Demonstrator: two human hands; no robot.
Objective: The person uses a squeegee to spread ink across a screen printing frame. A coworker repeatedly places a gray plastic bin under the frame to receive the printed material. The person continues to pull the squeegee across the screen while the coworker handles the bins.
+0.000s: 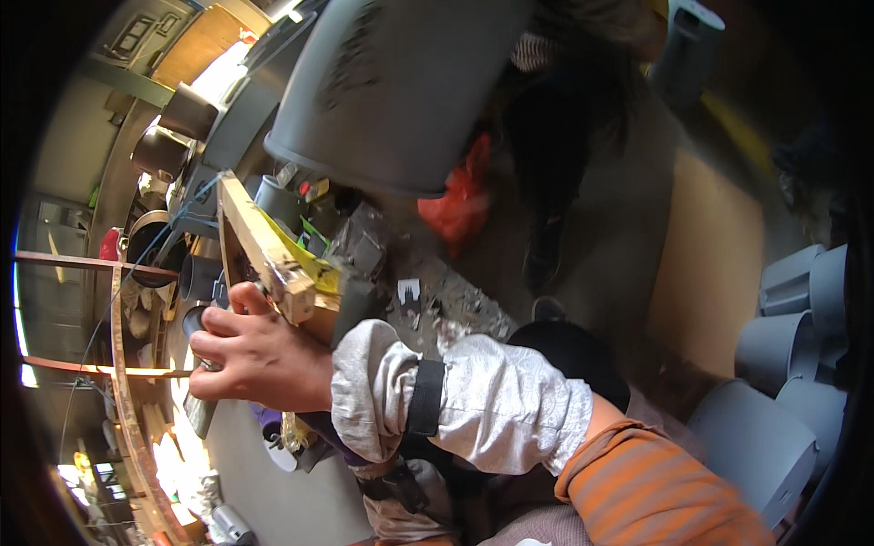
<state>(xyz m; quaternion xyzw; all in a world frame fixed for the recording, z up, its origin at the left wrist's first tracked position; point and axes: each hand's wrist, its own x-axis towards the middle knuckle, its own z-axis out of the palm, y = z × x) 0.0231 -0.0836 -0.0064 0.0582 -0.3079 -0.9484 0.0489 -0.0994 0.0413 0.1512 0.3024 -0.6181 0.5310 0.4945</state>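
Note:
My right hand (256,355) reaches across to the left, its back towards me and fingers curled around a grey rod-like tool (201,415); most of the tool is hidden in the grip. A pale sleeve cover (512,409) with a black strap wraps that forearm. Just beyond the knuckles is the end of a wooden beam (263,239), with yellow sheeting beside it. Lower down, my left forearm (410,495) also wears a strapped cover. Purple material shows past its cuff, but the left hand itself is hidden behind the right arm.
A large grey plastic bin (396,89) looms at the top. Another person's leg (546,170) stands beyond it, near a red plastic bag (457,198). Grey bins (758,437) are stacked at right by a tan board (703,273). Scraps litter the floor. A reddish metal frame (119,327) stands left.

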